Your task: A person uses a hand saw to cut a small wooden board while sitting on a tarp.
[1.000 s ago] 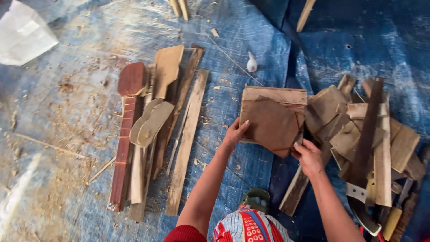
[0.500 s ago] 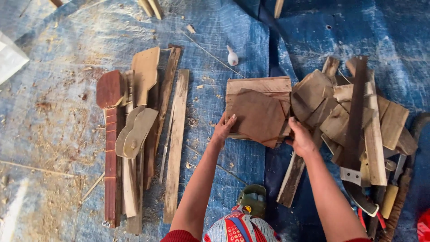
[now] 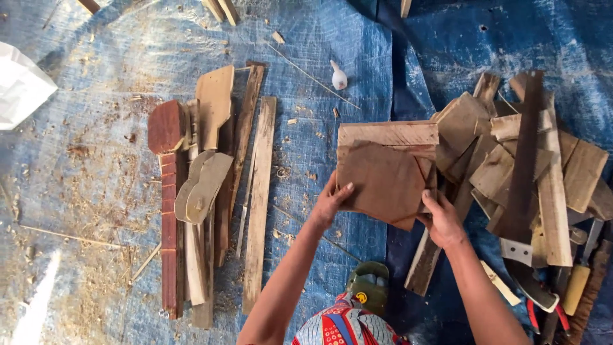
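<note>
My left hand (image 3: 331,203) grips the left edge of a flat brown wood panel (image 3: 383,180), and my right hand (image 3: 440,218) holds its lower right edge. The panel lies on top of a paler square board (image 3: 387,133) over the blue tarp. Both hands are closed on the same panel, fingers wrapped around its rim. To the right of my right hand lies a heap of short wood offcuts (image 3: 511,153).
A row of long wood strips and shaped neck-like pieces (image 3: 211,185) lies at the left on the blue tarp (image 3: 96,191), strewn with sawdust. A saw with a dark blade (image 3: 525,191) rests on the heap. A small white bottle (image 3: 338,76) and a white bag (image 3: 19,86) lie farther off.
The view has shifted a little; both hands stay on the brown panel, which has turned slightly over the pale board.
</note>
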